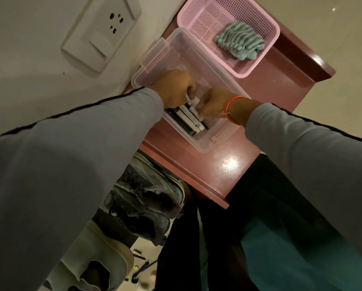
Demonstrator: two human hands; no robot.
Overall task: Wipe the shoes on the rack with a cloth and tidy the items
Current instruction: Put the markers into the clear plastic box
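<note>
Head view: bundle of slim black and white plastic tubes, pens or markers by the look (191, 120), lies in the near end of the clear rectangular plastic box with clip latches (154, 51), which sits on the glossy maroon top of the shoe rack (228, 164) along its wall-side edge. Left hand (173, 87) is curled round the far ends of the tubes; right hand (214, 103), orange thread at the wrist, pinches them from the side. Judgement: tubes are light, rigid, smooth, so they'll roll and slip out of a loose bunch; take them mid-length as one bundle, both hands squeezing inward. Box walls look thin and springy, lift it by the rim corners. Striped teal-and-white soft cloth (239, 40) lies crumpled in the pink perforated plastic basket (188, 19) at the rack top's far corner: limp, grab anywhere. Grey lace-up trainers (146, 192) sit on the shelf below the near edge.
</note>
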